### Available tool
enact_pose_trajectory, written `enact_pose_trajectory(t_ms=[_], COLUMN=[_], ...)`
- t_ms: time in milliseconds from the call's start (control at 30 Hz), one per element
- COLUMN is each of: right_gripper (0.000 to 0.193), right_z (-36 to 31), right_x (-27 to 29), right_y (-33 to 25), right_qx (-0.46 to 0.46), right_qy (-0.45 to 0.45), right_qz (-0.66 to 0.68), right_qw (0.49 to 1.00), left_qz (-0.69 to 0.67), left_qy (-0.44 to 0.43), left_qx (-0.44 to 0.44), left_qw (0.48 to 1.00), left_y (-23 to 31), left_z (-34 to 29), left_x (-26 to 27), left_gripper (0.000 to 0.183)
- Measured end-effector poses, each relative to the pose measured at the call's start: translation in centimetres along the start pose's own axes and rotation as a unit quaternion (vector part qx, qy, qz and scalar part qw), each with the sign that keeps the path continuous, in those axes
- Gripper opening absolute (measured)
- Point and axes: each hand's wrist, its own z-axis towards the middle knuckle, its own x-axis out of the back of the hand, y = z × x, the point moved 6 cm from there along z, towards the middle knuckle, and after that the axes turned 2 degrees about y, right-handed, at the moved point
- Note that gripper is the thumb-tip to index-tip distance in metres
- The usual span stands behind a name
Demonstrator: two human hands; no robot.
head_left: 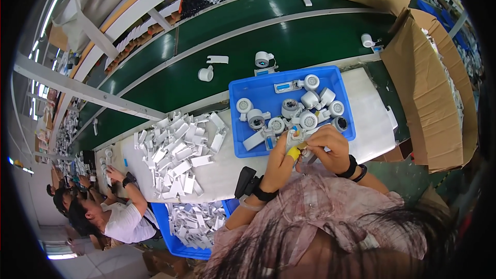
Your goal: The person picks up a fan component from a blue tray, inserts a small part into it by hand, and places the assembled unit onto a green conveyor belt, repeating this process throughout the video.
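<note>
My left hand [279,164] is closed on a small white handheld fan [303,136] with a blue piece showing in it, over the near edge of the blue tray [239,148]. Something yellow [294,153] covers or sits at the tip of my left thumb. My right hand [333,147] pinches at the same fan from the right; its fingertips partly hide what they grip. Beyond both hands, the tray holds several white round-headed fans [308,120], some with handles opened to show blue cells.
Left of the tray lies a heap of white plastic covers [181,150]; a second blue bin [194,227] below holds more. A green conveyor [310,36] runs behind, carrying scattered fans. Cardboard boxes [426,93] stand at right. A co-worker in white [126,222] sits at left.
</note>
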Motion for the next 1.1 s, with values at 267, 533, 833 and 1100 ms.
enact_pose_trajectory(t_ms=[267,533,833,1100], right_gripper=[0.023,0.024,0.024,0.025], right_z=[-0.13,-0.28,-0.48,-0.23], right_x=[-0.12,0.06,0.38,0.24], right_y=[-0.46,-0.45,0.00,-0.24], right_qx=[0.037,0.035,0.016,0.017], right_qy=[-0.011,0.004,0.015,0.004], right_qz=[-0.002,-0.007,-0.010,-0.024], right_qw=[0.999,0.999,1.000,1.000], left_qz=[0.041,0.083,0.110,0.155], left_qy=[0.004,0.016,-0.001,0.011], left_qx=[-0.009,-0.017,-0.001,-0.027], left_qw=[0.999,0.996,0.994,0.987], left_y=[0.60,0.08,-0.05,-0.14], left_z=[-0.46,-0.40,-0.38,-0.50], left_x=[-0.38,-0.50,-0.63,-0.55], left_gripper=[0.044,0.043,0.043,0.042])
